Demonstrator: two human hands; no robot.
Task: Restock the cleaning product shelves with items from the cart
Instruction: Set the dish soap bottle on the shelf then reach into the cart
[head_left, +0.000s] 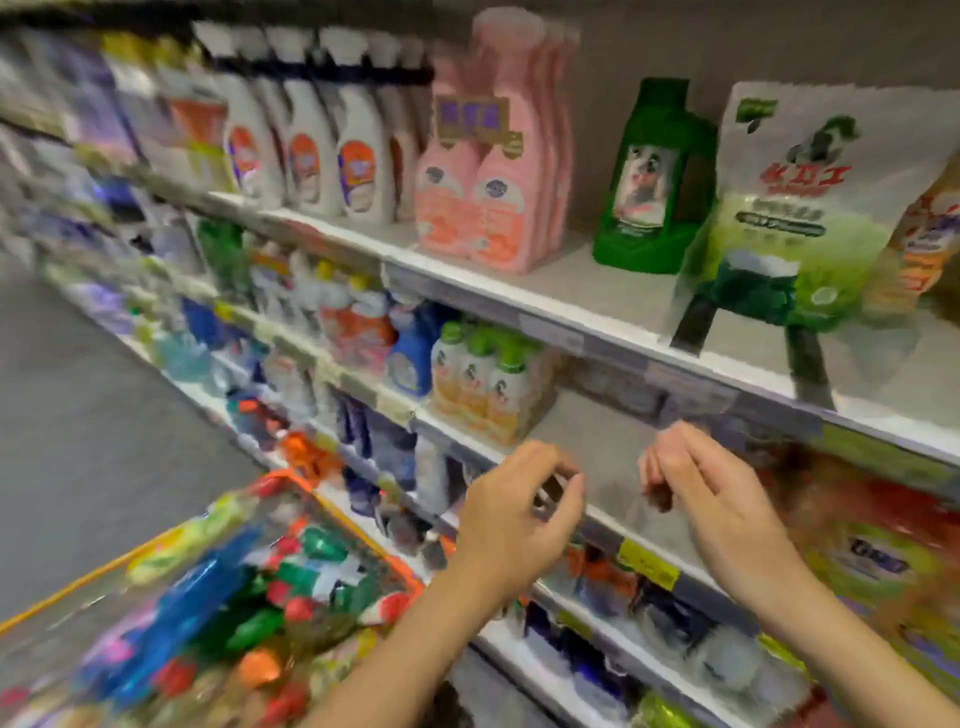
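Head view: one blurred frame.
Left hand (519, 514): fingers loosely curled, holding nothing.
Right hand (717, 499): just beside it, fingers drooping, empty.
Shelf (597, 441): bare stretch just beyond both hands.
Bottles (483, 384): up-left of left hand.
Cart (283, 475): down-left of left hand, holding products (208, 597).

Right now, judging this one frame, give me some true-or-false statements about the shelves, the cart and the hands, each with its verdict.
1. The green bottle stands right of the pink bottles on the same shelf. True.
2. The right hand grips a bottle. False: it holds nothing, and its fingers are loosely curled.
3. The cart is empty. False: it is piled with products.
4. The pink bottles lie flat. False: they stand upright.
5. The left hand is nearer the cart than the right hand. True.
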